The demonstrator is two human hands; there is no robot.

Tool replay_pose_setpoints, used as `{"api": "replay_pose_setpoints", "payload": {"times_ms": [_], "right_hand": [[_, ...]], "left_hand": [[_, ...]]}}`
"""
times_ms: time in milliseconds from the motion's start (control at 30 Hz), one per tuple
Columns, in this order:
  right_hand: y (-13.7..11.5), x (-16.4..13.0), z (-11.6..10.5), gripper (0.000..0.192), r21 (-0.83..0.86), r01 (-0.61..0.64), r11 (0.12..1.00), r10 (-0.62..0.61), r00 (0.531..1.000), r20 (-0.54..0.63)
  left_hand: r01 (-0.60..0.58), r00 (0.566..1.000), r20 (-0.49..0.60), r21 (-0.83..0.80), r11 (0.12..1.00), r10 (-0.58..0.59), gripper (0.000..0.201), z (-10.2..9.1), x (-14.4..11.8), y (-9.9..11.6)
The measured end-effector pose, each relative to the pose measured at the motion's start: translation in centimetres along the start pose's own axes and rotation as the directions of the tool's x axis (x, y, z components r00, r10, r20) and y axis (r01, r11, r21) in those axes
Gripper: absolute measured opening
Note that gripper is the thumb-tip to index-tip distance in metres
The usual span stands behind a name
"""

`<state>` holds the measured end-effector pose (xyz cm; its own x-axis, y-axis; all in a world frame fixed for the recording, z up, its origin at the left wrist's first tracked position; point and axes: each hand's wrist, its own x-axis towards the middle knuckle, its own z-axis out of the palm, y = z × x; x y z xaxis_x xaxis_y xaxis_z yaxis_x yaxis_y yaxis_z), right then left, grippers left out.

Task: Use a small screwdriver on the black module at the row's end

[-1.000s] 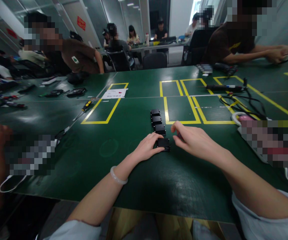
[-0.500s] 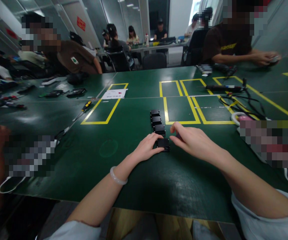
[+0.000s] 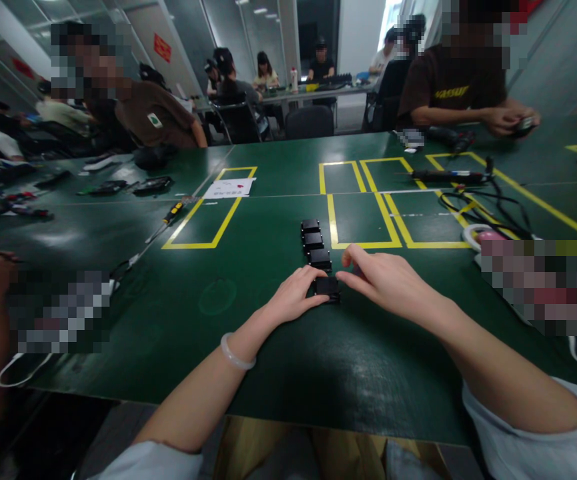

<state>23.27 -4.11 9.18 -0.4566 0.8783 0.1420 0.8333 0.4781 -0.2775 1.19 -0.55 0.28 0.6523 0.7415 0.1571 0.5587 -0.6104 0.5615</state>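
Green tabletop [image 3: 248, 360] with yellow tape outlines carries a row of four small black boxes, running away from the person, just left of the nearest taped rectangle [image 3: 363, 220]. Nearest black box [image 3: 327, 287] sits between both hands; the other three [image 3: 313, 241] line up beyond it, close together, so the row's long axis points straight ahead. Left hand [image 3: 295, 293] rests on the tabletop with its fingertips against the near box's left side, fingers curled loosely, not closed around it. Right hand [image 3: 391, 283] comes in from the right, thumb and forefinger drawn toward each other just at the box's upper right corner; whether they pinch the box or something small cannot be told from this view. Both hands are about equally near, left touching, right at the edge. Box lies flat, ahead of the left hand and left of the right. Further off: a screwdriver [image 3: 172, 213] to the left, cables [image 3: 483, 200] to the right, other people seated around the far side.
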Motion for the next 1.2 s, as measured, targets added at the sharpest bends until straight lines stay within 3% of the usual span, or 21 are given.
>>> {"api": "replay_pose_setpoints", "payload": {"times_ms": [200,433,1200], "right_hand": [[0.06,-0.01,-0.11,0.013,0.004,0.008,1.0,-0.008,1.0,0.0],[-0.13,-0.02,-0.19,0.02,-0.013,0.003,1.0,-0.003,1.0,-0.001],[-0.12,-0.16,-0.18,0.014,0.019,0.017,1.0,-0.017,1.0,0.006]], "left_hand": [[-0.004,1.0,0.001,-0.003,1.0,0.004,0.036,-0.01,0.02,0.05],[0.006,1.0,0.006,-0.005,1.0,-0.006,0.036,-0.04,0.06,0.1],[-0.002,1.0,0.01,0.001,1.0,0.002,0.037,-0.1,0.02,0.09]]}}
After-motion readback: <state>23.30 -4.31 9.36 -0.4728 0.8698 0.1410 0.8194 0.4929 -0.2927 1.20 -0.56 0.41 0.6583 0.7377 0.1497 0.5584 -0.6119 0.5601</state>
